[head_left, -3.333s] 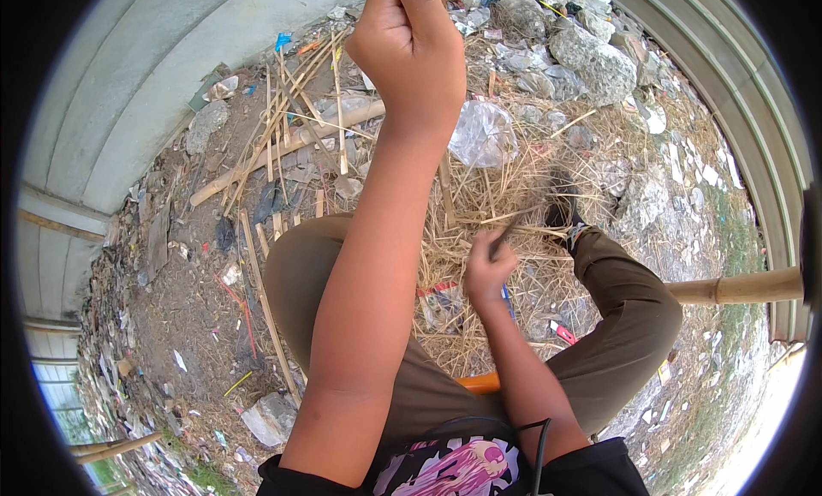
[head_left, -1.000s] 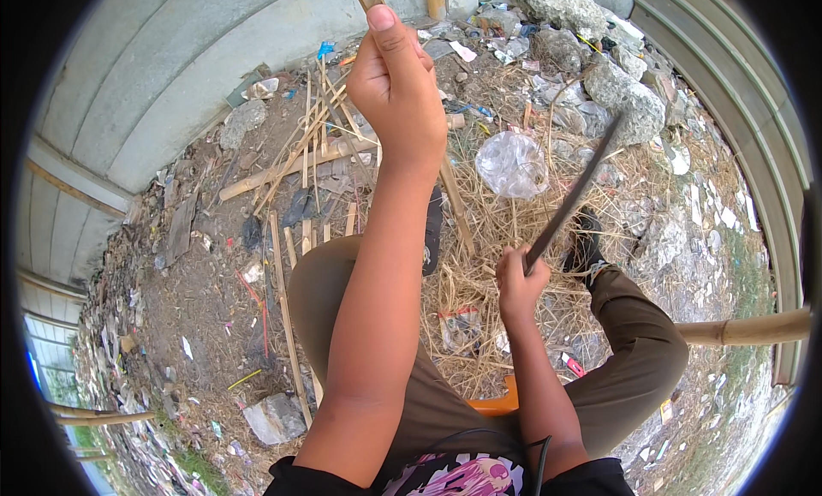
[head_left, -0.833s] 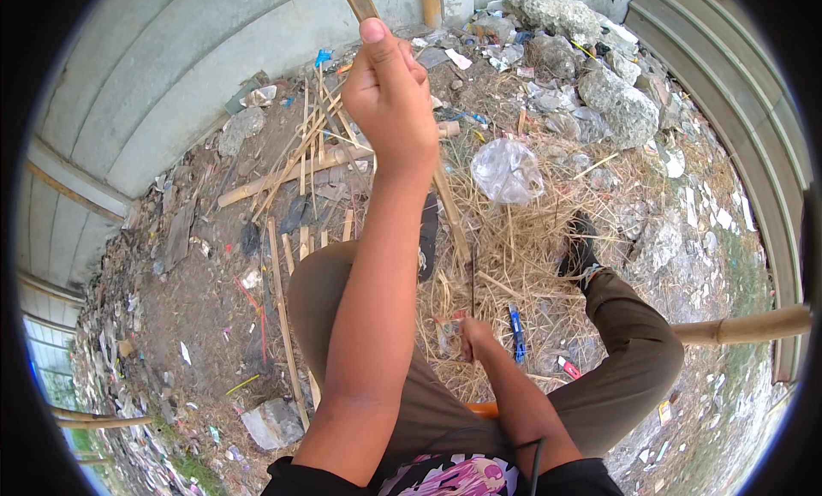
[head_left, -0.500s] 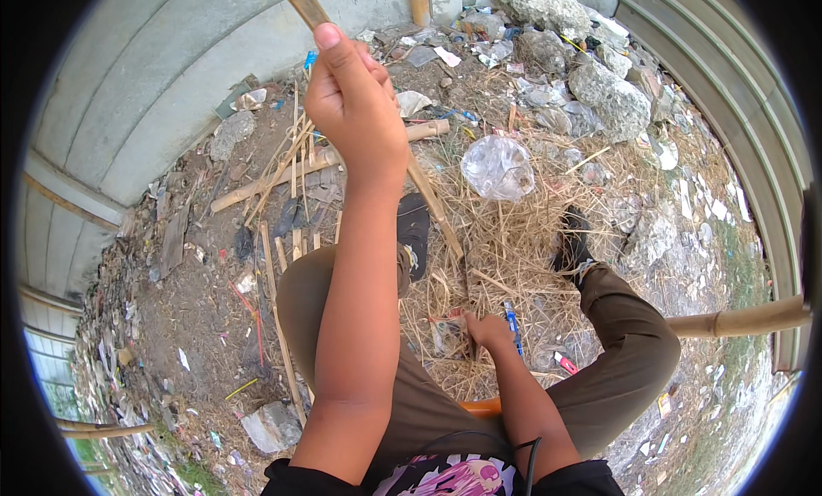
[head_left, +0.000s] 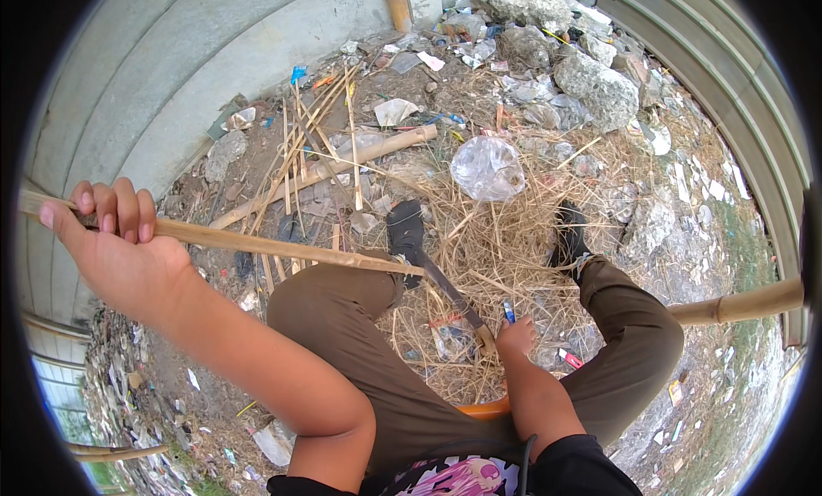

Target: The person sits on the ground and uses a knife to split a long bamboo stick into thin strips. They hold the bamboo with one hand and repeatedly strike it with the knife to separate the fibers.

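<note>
The right hand sits low between the knees, fist clenched on the handle of a machete whose blade runs up and to the left, its tip meeting the end of a bamboo strip. The strip's long axis lies nearly level, pointing left across the left knee. The left hand, arm stretched out to the side, grips its far end, fingers curled over. Beyond lie dry straw, a clear plastic bag and rocks.

I see an outdoor yard corner: dirt ground strewn with litter, dry straw, rocks, corrugated metal fencing.
</note>
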Available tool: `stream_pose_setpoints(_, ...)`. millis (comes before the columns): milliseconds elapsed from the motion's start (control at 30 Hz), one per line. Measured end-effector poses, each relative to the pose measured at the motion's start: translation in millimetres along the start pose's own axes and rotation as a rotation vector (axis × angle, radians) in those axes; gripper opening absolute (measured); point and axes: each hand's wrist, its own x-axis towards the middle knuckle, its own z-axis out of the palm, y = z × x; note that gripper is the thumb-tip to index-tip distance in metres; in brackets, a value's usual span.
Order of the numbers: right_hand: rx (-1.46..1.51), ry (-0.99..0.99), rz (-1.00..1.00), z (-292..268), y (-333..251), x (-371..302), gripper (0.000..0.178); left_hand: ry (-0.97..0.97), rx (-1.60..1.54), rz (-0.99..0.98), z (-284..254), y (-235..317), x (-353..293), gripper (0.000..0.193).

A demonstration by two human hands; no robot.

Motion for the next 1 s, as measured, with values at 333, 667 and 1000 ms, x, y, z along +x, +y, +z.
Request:
stream_pose_setpoints(333,0.464,0.204,-0.242,-55.6,-39.7,-15.7,0.028,-0.036,-0.094,-0.015,-6.9,10.3,5.9,0.042)
stream_pose_setpoints(667,0.088,0.554,-0.109,-82.0,-40.5,3.9,0.029,-0.051,-0.054,0.05,-28.6,22.5,20.7,0.031)
stream_pose_setpoints(1000,0.718,-0.414,-0.308,-59.5,-34.0,4.9,0.05,0.085,-0.095,0.131,-52.0,28.8,35.8,0.025)
